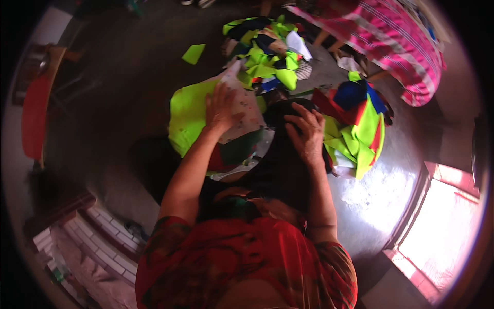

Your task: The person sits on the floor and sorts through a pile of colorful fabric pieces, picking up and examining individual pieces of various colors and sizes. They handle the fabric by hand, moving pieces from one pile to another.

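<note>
My left hand (221,108) lies flat, fingers spread, on a pale patterned cloth piece (244,110) that rests over a neon yellow-green fabric (188,116) on the floor. My right hand (306,135) presses down with bent fingers on a black cloth (280,165) bunched over my lap. Both forearms reach out from my red patterned top.
A heap of neon green, black and white scraps (265,51) lies ahead. A second pile of red, blue and yellow-green pieces (360,123) sits to the right. A pink striped cloth (396,41) hangs at upper right. A loose green scrap (193,53) lies alone. Brick steps (103,232) at lower left.
</note>
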Tool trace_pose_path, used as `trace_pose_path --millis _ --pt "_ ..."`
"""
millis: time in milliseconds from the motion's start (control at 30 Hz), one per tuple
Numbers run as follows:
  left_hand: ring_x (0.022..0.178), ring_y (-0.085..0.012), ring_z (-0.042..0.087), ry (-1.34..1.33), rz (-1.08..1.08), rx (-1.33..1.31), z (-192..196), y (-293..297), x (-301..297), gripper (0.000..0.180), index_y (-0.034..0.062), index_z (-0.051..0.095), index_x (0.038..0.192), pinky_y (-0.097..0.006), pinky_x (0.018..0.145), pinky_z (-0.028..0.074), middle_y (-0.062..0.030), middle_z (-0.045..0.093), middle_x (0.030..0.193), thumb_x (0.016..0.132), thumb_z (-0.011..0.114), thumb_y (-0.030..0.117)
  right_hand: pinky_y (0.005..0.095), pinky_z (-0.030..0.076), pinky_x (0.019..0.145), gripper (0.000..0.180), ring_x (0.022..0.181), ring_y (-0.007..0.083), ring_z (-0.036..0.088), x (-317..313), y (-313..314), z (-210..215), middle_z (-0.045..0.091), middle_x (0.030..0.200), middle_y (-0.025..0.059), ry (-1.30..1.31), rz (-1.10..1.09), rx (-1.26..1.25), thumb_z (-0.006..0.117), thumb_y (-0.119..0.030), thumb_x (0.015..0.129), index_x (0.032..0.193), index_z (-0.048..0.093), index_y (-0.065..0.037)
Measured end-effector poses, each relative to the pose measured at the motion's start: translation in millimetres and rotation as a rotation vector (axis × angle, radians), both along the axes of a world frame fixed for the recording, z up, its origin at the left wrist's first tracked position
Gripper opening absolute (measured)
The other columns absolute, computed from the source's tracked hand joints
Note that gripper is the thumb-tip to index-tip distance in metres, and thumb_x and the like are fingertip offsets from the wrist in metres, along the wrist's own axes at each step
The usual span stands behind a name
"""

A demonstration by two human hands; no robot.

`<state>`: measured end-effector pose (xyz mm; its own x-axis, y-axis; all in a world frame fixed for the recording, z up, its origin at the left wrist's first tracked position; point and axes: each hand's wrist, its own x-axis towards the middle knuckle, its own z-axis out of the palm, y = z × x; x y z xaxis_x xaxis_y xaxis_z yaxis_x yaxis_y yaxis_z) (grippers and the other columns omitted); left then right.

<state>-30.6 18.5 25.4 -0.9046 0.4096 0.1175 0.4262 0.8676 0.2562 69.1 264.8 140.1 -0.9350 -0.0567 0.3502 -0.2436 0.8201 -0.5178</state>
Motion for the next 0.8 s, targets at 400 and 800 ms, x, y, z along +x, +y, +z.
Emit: trace_pose_path --millis 400,800 --pt "0.142 -0.0327 0.019 -0.141 -0.022 -0.091 -3 0 -2 0.083 0.0149 0.038 0.14 -0.063 0.105 0.02 -0.0146 0.023 0.152 0.072 0.072 0.048 0.0457 0.033 0.1 0.019 0.113 0.0224 0.056 3 4 0 0.061 0.122 0.0072 -0.003 -0.007 -0.038 0.068 -0.018 0.078 0.096 0.067 -0.01" --pt "0.138 -0.0426 0.021 0.015 -0.078 0.177 -11 -43 20 0.071 0.009 0.042 0.138 -0.061 0.105 0.022 -0.0169 0.023 0.152 0.078 0.069 0.038 0.0454 0.039 0.098 0.025 0.109 0.0285 0.057 9 3 4 0.059 0.123 0.0114 0.099 0.015 -0.013 0.068 -0.014 0.078 0.102 0.065 -0.01"
